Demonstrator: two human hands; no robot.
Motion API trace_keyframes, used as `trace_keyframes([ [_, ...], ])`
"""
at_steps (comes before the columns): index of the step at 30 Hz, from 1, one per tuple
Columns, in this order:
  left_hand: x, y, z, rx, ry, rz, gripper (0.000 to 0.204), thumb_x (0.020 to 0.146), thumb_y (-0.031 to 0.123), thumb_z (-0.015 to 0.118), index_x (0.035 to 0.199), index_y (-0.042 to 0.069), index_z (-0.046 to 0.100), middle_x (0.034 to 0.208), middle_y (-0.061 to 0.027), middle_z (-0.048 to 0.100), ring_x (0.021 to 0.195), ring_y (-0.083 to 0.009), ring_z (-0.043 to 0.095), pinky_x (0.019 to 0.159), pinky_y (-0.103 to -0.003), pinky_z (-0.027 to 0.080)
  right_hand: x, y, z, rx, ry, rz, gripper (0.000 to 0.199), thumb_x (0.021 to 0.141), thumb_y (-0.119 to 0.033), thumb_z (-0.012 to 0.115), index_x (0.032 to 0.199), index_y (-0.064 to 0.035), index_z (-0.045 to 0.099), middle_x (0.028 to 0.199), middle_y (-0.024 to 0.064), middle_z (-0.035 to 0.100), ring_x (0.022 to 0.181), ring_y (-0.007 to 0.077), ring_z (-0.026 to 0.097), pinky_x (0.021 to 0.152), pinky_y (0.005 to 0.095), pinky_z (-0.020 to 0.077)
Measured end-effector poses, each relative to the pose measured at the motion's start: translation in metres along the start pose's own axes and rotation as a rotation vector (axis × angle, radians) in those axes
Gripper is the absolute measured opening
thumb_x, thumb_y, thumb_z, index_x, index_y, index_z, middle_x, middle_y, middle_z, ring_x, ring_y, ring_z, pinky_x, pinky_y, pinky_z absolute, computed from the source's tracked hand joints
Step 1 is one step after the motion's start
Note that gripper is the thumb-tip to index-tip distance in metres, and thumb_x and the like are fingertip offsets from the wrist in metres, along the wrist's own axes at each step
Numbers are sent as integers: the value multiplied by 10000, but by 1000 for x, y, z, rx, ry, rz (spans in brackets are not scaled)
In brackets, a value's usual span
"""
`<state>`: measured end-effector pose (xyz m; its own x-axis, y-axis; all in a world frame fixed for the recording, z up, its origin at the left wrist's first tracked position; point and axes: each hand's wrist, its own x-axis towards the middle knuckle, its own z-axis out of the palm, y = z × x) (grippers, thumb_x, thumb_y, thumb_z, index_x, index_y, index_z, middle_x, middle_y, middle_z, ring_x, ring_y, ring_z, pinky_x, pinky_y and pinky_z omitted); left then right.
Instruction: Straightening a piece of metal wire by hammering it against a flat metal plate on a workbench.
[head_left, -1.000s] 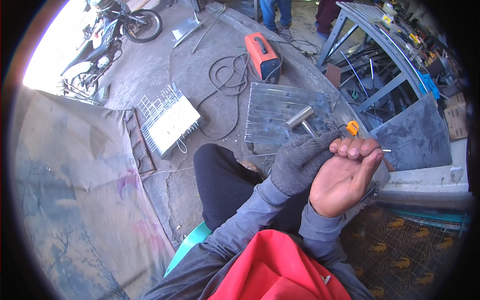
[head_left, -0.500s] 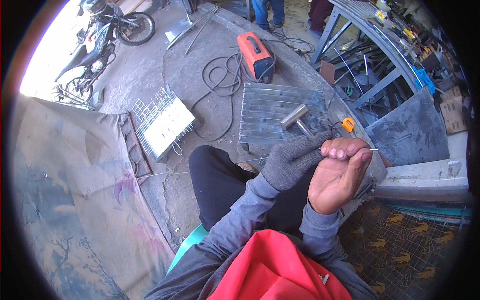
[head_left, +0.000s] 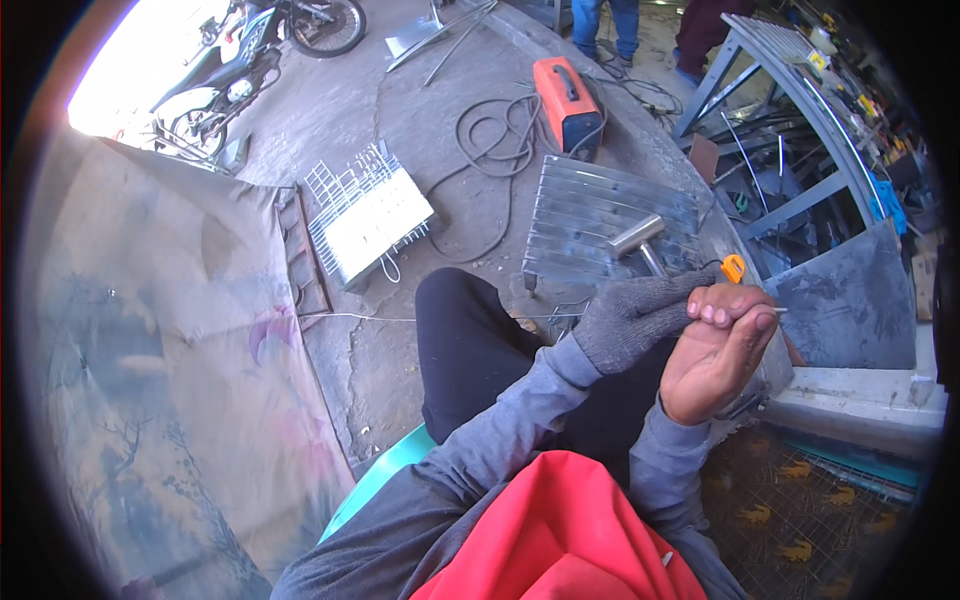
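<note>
Grip of the right hand: the bare fingers are folded over and the thumb is pressed along them, clamped on a thin rod. Only a short end of the rod shows, poking out just past the thumb and index finger on the right; the rest is hidden in the fist. The left hand, in a dark grey knitted glove, has its fingers stretched out and touching the right hand's fingers. Whether the glove's grip also closes on the rod, I cannot tell.

Just beyond the glove, a metal hammer lies on a low slatted metal table, its handle running down toward the glove and partly hidden behind it. Near the right hand's knuckles is a small orange object.

Farther off, an orange welding machine stands on the floor beside a looped dark cable. Left of the slatted table is a bright white panel with wire grid along its edges. A large faded cloth fills the left, with a motorbike beyond it. On the right, a grey metal sheet leans near a cluttered tall table's frame.
</note>
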<state>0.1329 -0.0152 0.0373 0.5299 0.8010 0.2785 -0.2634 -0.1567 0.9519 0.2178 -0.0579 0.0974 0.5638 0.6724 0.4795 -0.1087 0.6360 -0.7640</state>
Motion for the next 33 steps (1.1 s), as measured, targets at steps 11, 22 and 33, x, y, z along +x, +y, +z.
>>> trace_keyframes([
  [11,9,1,-5,-115,0,-75,294,944,128,666,1211,6,647,1037,-86,691,926,-126,633,817,-294,515,15,4,-53,246,-72,295,558,1062,-439,397,1333,37,498,1122,147,615,1046,246,612,927,407,499],
  [22,-15,5,-16,-161,-76,-164,299,869,212,790,1036,53,600,863,30,565,777,-45,492,671,-236,431,14,4,-64,447,-559,300,597,980,-659,388,856,-89,513,823,79,557,804,205,569,840,400,462],
  [33,-52,17,-31,-42,-150,-17,331,902,269,716,1061,14,576,972,-53,574,899,-148,556,762,-322,449,-7,-21,-47,605,-740,420,543,946,-661,474,822,-134,518,760,23,594,797,197,605,885,396,431],
])
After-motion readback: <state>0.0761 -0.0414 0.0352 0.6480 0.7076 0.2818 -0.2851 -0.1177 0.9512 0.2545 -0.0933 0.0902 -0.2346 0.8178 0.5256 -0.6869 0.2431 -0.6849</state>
